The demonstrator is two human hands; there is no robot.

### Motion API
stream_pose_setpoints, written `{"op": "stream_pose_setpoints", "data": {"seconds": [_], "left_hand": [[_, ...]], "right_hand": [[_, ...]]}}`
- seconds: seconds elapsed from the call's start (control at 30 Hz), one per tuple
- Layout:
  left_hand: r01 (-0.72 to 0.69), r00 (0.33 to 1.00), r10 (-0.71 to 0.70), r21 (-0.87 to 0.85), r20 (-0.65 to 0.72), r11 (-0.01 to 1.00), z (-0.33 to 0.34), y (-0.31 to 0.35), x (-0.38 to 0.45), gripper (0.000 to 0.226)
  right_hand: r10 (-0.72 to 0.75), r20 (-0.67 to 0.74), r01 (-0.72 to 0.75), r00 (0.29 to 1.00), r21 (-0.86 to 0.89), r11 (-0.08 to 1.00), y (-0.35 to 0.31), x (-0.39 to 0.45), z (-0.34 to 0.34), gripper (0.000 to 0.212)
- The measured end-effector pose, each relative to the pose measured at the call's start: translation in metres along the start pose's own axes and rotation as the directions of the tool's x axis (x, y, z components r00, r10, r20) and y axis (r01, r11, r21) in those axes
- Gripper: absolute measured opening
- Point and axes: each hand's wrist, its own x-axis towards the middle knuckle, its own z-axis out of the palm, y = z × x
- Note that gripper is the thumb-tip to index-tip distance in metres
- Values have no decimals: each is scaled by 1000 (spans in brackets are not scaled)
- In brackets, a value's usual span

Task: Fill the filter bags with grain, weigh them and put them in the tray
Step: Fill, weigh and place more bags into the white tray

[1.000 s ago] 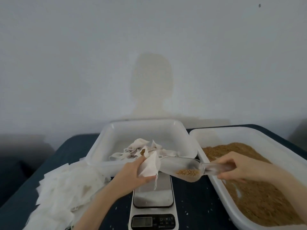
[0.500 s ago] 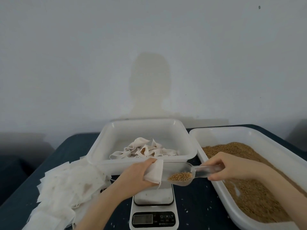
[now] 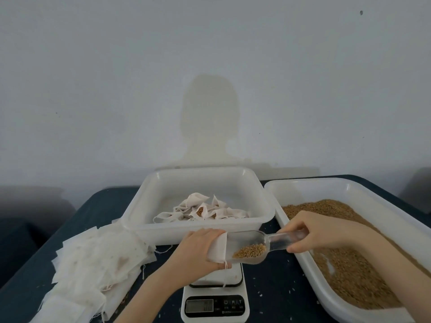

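Several filled bags lie in the far white plastic tray (image 3: 140,220); my left hand (image 3: 198,249) grips a white filter bag (image 3: 217,250), my right hand (image 3: 319,231) a clear plastic scoop (image 3: 254,247) of grain, unpoured.

- Light is soft and dim overall, greyish, with no hard highlights.
- It comes from behind the person: a faint head-and-shoulders shadow (image 3: 210,122) falls on the far wall (image 3: 93,66), its edges blurred.
- The far-left and far-right corners darken into murky patches.
- The white tray (image 3: 200,183) and the white tub (image 3: 345,187) show only small gleams on their far rims.
- The clear scoop (image 3: 256,245) carries weak reflections along its handle.
- The wide lens bends the table edges (image 3: 98,197) outward.
- Detail is soft everywhere, with compression smear; the scale display (image 3: 199,306) is unreadable.
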Motion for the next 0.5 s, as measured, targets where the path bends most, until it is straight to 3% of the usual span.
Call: {"op": "stream_pose_setpoints", "data": {"seconds": [0.17,0.27,0.37,0.5], "left_hand": [[24,996,-30,-81,-82,996,5,0,1,78],[58,989,-80,-176,-122,983,7,-1,2,68],[115,975,-178,-382,-133,917,11,3,4,55],[102,968,-210,-551,-136,828,14,7,5,37]], "right_hand": [[50,-24,-51,998,-53,997,-14,3,-9,27],[84,-205,-150,975,-334,931,-30,9,-18,43],[-30,-371,-194,928,-553,810,-57,17,-26,40],[-239,-432,-162,870,-708,688,-91,22,-38,41]]}}
